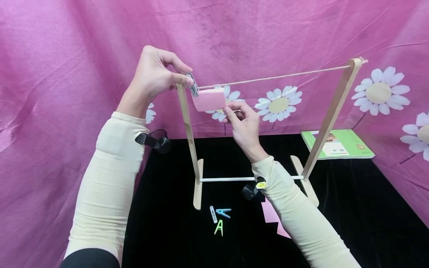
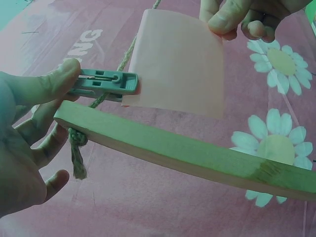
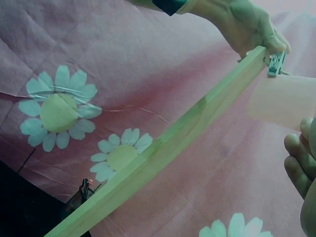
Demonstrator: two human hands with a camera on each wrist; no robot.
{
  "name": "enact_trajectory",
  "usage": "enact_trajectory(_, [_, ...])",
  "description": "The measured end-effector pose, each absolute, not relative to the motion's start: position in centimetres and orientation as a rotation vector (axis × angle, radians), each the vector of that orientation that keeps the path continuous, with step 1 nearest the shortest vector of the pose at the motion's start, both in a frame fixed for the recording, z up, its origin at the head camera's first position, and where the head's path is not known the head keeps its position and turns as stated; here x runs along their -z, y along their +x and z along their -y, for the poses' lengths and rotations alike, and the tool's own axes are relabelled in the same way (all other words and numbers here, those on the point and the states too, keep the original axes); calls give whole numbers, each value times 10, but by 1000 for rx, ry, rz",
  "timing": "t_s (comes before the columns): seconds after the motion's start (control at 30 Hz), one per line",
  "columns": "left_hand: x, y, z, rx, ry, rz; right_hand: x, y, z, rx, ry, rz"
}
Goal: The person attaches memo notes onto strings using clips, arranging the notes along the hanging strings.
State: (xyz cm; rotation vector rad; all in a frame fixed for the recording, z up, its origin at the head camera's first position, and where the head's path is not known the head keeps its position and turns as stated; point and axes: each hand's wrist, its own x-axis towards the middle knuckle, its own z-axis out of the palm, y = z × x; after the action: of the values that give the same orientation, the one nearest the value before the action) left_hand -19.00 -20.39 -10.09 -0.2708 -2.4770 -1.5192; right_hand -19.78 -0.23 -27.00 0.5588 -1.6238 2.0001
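My left hand [image 1: 157, 69] pinches a grey clothespin [image 1: 192, 85] between thumb and fingers at the left end of the rope [image 1: 275, 77]. A sheet of pink paper [image 1: 209, 99] hangs at the rope, its upper left corner at the clothespin's tip. In the left wrist view the clothespin [image 2: 106, 81] lies across the rope and meets the edge of the paper [image 2: 177, 61]. My right hand [image 1: 244, 126] pinches the paper's right edge near the lower corner. The rope runs between the wooden left post [image 1: 188, 130] and right post [image 1: 331, 119].
A white rod [image 1: 228, 179] joins the posts low down. On the black tabletop lie a grey clothespin [image 1: 213, 214], a blue one [image 1: 223, 213] and a green one [image 1: 219, 227]. Pink sheets [image 1: 269, 212] lie partly under my right forearm. A green book [image 1: 352, 143] is at the back right.
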Motion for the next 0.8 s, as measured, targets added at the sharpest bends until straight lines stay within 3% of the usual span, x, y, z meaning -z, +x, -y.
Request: enact_trajectory(0.8, [104, -193, 209, 1386, -241, 2651, 271, -195, 10, -2040, 470, 1609])
